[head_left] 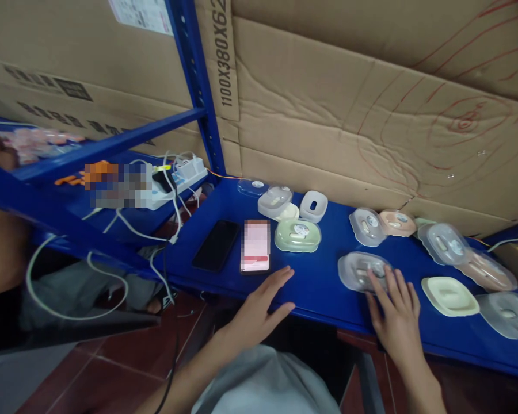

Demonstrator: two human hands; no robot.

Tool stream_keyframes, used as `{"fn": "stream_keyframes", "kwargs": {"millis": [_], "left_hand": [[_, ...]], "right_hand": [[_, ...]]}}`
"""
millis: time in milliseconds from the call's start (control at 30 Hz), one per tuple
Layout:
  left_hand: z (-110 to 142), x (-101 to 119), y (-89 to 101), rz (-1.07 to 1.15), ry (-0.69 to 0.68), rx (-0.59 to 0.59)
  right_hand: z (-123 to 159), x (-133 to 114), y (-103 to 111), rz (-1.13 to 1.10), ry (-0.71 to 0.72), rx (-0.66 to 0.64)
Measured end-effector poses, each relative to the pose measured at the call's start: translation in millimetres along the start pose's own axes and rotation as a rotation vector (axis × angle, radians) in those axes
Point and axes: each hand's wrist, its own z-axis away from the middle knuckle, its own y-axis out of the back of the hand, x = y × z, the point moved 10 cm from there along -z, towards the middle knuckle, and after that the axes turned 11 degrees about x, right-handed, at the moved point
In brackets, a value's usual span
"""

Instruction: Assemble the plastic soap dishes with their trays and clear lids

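My right hand (391, 302) lies with spread fingers over a grey plastic box with a clear lid (349, 271), its fingertips touching the lid. My left hand (270, 305) rests at the table's front edge, fingers stretched out and holding nothing. Just beyond it lie a phone with a lit screen (256, 244) and a dark phone (216, 245). A green box under a clear lid (297, 236) sits to the right of the lit phone. Right of my right hand is a pale yellow box part (450, 296), beside a clear lid (509, 314).
Several more boxes and lids stand along the back, including a white part with an oval hole (313, 206) and a peach box (397, 222). A cardboard sheet (311, 103) backs the blue table (315, 287). Left are a blue shelf post (194, 75), a power strip (190, 169), loose cables and another person's arm (2, 247).
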Motion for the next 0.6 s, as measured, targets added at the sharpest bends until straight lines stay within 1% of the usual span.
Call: {"fn": "stream_keyframes", "kwargs": {"millis": [33,100,167,267,333,400,500,533,600], "left_hand": [[0.1,0.0,-0.7,-0.007,-0.001,-0.001],[0.2,-0.5,-1.9,-0.023,0.000,0.001],[0.2,-0.7,-2.1,-0.041,-0.001,0.006],[-0.6,-0.2,-1.5,-0.065,-0.003,0.009],[-1.3,0.5,-0.9,-0.074,-0.008,0.011],[-1.6,1.4,-0.9,-0.081,-0.016,0.018],[-2.4,6.6,0.7,-0.077,-0.041,0.048],[-3.8,10.7,3.8,-0.065,-0.059,0.075],[-9.7,22.3,15.8,-0.041,-0.114,0.159]], "right_hand": [[-3.6,4.3,2.1,0.029,-0.009,0.020],[-12.5,-0.5,-0.3,0.011,0.012,0.015],[-22.4,-16.9,-9.6,-0.052,0.064,-0.029],[-39.7,-43.9,-29.2,-0.148,0.149,-0.099],[-57.3,-55.1,-43.3,-0.199,0.184,-0.123],[-82.3,-60.4,-59.9,-0.259,0.203,-0.149],[-130.7,-58.8,-93.3,-0.335,0.180,-0.225],[-147.6,-56.6,-106.3,-0.344,0.158,-0.258],[-179.2,-54.9,-130.0,-0.355,0.129,-0.307]]}}
